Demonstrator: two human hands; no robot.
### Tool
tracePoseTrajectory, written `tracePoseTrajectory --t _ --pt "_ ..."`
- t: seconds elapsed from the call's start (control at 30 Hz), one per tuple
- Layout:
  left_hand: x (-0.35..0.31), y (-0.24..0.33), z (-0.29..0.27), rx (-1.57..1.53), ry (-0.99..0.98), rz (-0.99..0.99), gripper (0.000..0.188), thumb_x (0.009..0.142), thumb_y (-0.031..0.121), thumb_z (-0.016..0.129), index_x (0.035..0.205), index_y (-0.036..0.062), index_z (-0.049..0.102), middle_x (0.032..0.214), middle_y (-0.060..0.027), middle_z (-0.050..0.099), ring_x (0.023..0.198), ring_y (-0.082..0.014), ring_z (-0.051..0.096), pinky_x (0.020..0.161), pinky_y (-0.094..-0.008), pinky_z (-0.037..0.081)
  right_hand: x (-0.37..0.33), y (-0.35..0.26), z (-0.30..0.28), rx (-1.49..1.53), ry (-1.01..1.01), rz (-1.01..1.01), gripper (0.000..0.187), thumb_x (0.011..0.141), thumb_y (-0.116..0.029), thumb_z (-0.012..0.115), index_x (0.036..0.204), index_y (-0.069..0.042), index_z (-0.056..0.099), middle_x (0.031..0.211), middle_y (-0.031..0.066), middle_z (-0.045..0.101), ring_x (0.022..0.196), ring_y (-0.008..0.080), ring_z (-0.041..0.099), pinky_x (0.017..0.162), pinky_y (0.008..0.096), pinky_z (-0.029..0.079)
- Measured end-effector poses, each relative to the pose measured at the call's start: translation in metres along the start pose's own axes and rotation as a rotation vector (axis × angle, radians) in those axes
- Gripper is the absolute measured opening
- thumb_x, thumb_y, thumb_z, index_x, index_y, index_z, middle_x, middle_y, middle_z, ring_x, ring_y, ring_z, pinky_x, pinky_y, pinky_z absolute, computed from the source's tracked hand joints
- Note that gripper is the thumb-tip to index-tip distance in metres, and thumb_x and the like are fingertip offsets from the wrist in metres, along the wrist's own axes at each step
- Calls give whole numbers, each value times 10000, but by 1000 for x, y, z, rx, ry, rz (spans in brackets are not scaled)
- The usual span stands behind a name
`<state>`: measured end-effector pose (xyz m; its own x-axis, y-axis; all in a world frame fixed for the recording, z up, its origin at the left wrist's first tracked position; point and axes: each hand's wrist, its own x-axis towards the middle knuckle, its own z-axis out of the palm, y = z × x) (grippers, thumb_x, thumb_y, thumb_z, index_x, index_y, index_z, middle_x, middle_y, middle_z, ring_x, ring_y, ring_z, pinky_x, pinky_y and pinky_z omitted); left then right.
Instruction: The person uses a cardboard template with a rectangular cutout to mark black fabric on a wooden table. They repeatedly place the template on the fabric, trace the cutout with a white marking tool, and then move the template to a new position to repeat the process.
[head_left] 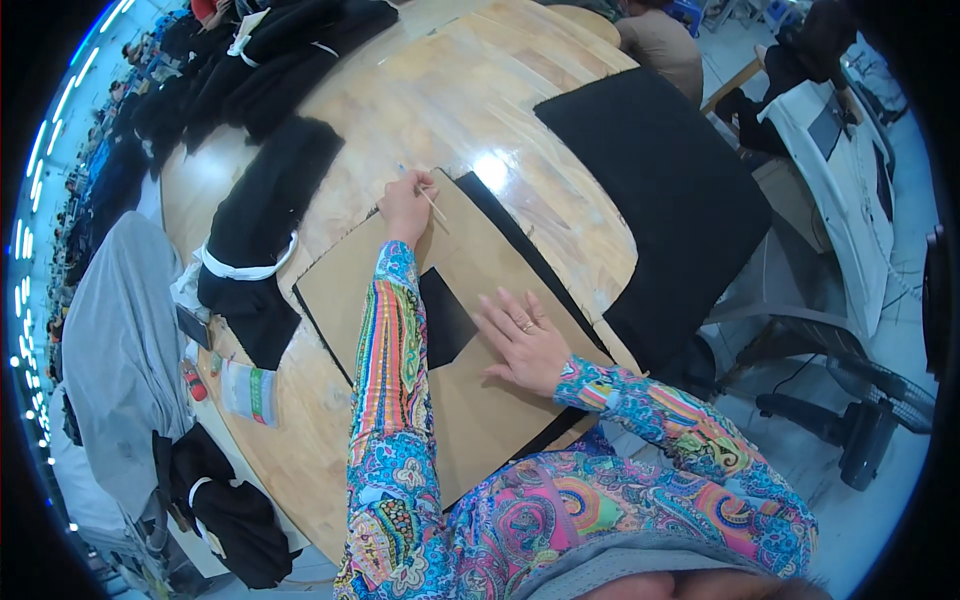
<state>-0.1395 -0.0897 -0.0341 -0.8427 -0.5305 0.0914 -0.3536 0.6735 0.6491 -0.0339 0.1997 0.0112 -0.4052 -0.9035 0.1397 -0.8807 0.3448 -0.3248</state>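
A large brown cardboard sheet [500,420] lies flat on the wooden table in front of me, over black fabric [520,240] that shows along its edges. Through a cut-out in its middle, the same dark colour [450,325] is visible. At the sheet's far corner, my left hand [408,208] is closed on a thin pale stick [432,203], possibly a marking pencil; its tip is too small to make out. My right hand [525,342] rests palm down on the cardboard beside the cut-out, fingers spread.
Another black fabric piece [660,200] hangs over the table's right edge. To the left are a tied black bundle [250,250], a clear plastic packet [248,392] and a small red item [194,380]. A fan [865,430] stands at right; people sit beyond the wooden table [420,90].
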Motion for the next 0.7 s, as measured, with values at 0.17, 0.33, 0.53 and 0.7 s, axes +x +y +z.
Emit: tracePoseTrajectory --t 0.17,0.33,0.53,0.7 --pt "-6 -5 -1 11 117 125 182 734 200 732 883 126 657 737 -53 631 738 -212 594 693 -360 449 3 0 10 -61 -129 59 829 830 -652 425 1420 -80 314 1497 126 249 1413 295 143 1115 561 87" --pt "-6 -5 0 36 137 173 178 726 184 735 870 111 661 693 -48 632 646 -189 599 621 -345 459 3 -1 7 -73 -154 65 819 851 -658 382 1423 -77 306 1495 127 252 1413 294 146 1112 567 85" --pt "-8 5 -4 94 101 127 195 738 227 724 894 129 661 744 -46 647 761 -211 611 695 -362 446 4 -2 6 -78 -153 82 818 853 -638 407 1427 -66 296 1496 129 252 1413 297 145 1117 558 62" --pt "-21 14 -15 168 182 204 156 805 238 644 930 145 650 875 -65 659 976 -262 562 876 -420 388 7 -6 1 -99 -161 76 824 845 -612 449 1425 -48 293 1500 127 244 1417 299 122 1123 545 47"
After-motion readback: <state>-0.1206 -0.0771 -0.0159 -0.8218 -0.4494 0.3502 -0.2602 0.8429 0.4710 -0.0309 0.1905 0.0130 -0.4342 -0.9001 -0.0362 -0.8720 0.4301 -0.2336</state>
